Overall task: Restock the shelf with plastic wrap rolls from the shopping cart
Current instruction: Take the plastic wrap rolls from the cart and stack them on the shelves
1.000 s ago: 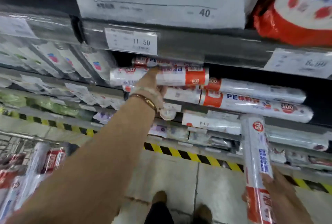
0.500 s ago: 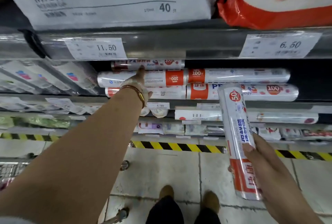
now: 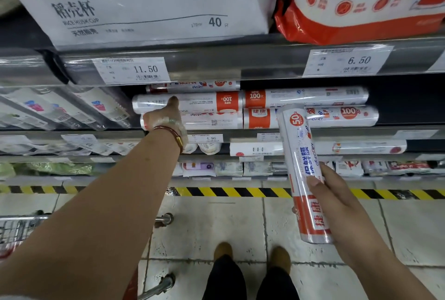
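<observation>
The left arm is stretched forward and up to the shelf (image 3: 240,132), where the left hand (image 3: 166,116) is laid against the stacked rolls (image 3: 190,103), fingers extended and touching the wrapper of the middle roll rather than curled round it; a red-and-gold bracelet (image 3: 172,132) and a pale bead band are worn at the wrist. The right hand (image 3: 337,203) is held lower and nearer, its fingers and thumb wrapped round a plastic wrap roll (image 3: 301,169), which is kept nearly upright, tilted slightly left, with its "50" end up and in front of the shelf edge. On the shelf, rolls marked "100" are stacked lengthwise in two columns: three high at the left, two high at the right (image 3: 310,107). Price tags reading 11.50 (image 3: 132,70) and 6.50 (image 3: 346,61) are fixed to the rail above. A shopping cart (image 3: 21,227) is seen at the lower left, though its contents are too cropped to be made out. Cup packs (image 3: 149,1) are stored on the shelf above.
</observation>
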